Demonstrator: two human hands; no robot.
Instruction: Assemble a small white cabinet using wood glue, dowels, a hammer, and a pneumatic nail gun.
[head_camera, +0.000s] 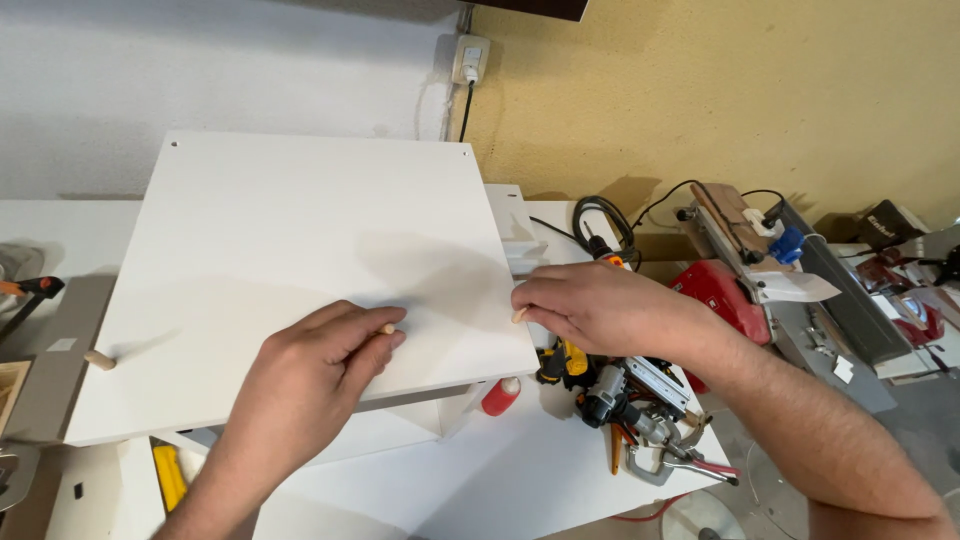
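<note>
A large flat white laminated board (290, 270) lies on a white workbench (480, 480), its far edge toward the wall and two small holes visible near its far corners. The left hand (300, 385) rests on the near part of the board, fingers curled, with thumb and forefinger pinching a short light wooden dowel (386, 328) at the board's surface. The right hand (600, 310) sits at the board's right edge, fingers bunched, its fingertips pinching a second light wooden dowel (519, 315) just at that edge. A third wooden dowel (99, 360) protrudes from the left edge of the board, well apart from both hands. Below the board's near right corner stands a small red bottle with a white cap (501, 396). To the right of it lies a heap of hand tools (625, 400), including yellow-and-black items and metal clamps with red grips. Further right stands a red bench power tool (740, 290) with a black cable. A white wall socket with a plugged black cord (469, 60) is mounted above the board.
</note>
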